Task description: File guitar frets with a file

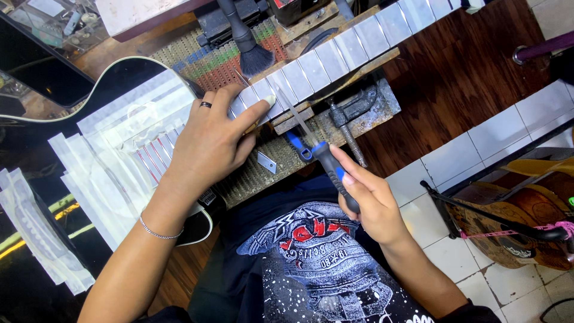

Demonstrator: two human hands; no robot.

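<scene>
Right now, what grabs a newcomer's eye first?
The taped guitar neck, running diagonally across the top centre, with the left hand pressed on it. Just below, the right hand grips a blue-and-black-handled file laid against the neck. A black guitar body covered in white masking strips fills the left.

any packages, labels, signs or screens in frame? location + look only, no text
Clear plastic sleeves: fanned pile on the black guitar body, under and left of the left hand; flat, whitish, some with red stripes.
More clear sleeves: left edge, long whitish strips.
Small label: on the guitar's edge by the left wrist; white rectangle, dark print.
Dark screen-like panel: top left, black and glossy; cannot tell if it is a screen.
No signs.
</scene>
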